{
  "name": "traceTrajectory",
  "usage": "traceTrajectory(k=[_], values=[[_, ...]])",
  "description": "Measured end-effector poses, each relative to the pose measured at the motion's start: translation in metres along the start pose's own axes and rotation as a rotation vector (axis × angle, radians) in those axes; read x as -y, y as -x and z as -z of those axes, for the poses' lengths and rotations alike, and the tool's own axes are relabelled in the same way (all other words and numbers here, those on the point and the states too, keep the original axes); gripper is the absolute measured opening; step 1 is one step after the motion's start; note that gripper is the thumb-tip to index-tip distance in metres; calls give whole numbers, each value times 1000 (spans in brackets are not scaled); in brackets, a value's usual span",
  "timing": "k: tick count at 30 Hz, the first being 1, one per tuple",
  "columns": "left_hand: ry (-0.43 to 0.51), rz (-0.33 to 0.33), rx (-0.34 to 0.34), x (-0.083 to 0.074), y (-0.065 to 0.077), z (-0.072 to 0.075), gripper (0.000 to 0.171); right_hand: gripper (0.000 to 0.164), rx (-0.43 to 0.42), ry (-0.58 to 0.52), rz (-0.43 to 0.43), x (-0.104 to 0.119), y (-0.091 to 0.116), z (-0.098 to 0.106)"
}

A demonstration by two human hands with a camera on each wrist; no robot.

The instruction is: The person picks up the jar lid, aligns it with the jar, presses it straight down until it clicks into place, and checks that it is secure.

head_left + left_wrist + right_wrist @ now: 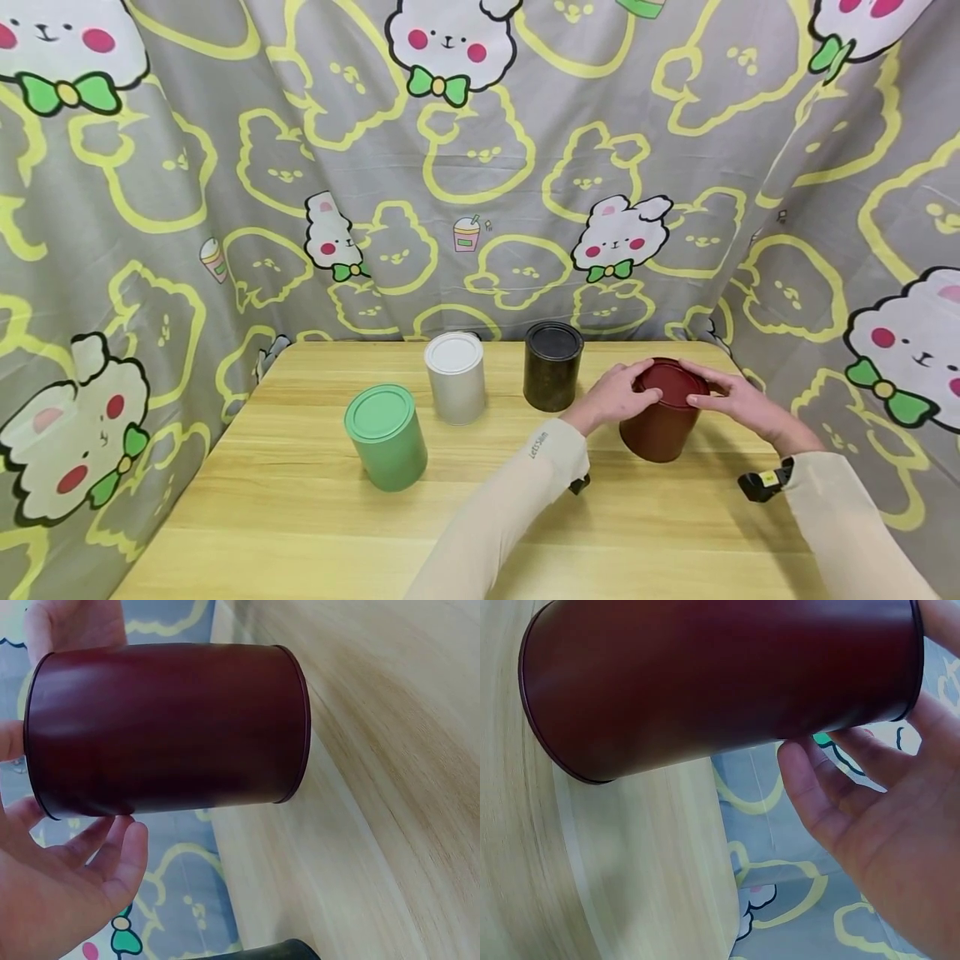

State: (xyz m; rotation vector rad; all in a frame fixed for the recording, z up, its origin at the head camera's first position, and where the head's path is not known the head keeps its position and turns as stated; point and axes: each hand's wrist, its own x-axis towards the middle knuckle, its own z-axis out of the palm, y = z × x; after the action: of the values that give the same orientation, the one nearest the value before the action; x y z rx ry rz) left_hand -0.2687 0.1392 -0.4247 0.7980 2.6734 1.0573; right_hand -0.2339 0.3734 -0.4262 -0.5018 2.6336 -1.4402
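A dark red can [660,433] with a round lid stands at the right side of the table in the head view. My left hand [615,395] grips its upper left side, thumb over the lid's edge. From the opposite side my right hand [742,405] holds the same rim, its thumb also on the lid. In the left wrist view, the left hand's fingers [129,859] curl behind the can's lidded end. The right wrist view has the right hand's fingers [810,787] against the can's far side. Whether the can's base touches the table cannot be told.
Left of the red can stand a black can [552,375], a white can [457,383] and a green can [390,446], all lidded. They share a light wooden table [315,533]. A patterned grey curtain [480,275] hangs behind and at both sides.
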Motion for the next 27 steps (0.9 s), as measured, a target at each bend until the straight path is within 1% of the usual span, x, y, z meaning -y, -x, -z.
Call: traceTrajectory(k=[5,11,19,23,27], values=[[20,3,-7,2,-1,-1,58,60,11,14,-12,-1,-1,1],[67,-4,-6,5,-2,-1,57,61,15,26,-25,-2,-2,2],[226,-15,20,10,-3,-3,55,61,27,-15,-31,-2,0,0],[295,4,24,10,-4,-5,55,61,21,-5,-44,-4,-1,2],[356,8,30,11,-5,-6,55,61,13,22,-60,-4,0,4]])
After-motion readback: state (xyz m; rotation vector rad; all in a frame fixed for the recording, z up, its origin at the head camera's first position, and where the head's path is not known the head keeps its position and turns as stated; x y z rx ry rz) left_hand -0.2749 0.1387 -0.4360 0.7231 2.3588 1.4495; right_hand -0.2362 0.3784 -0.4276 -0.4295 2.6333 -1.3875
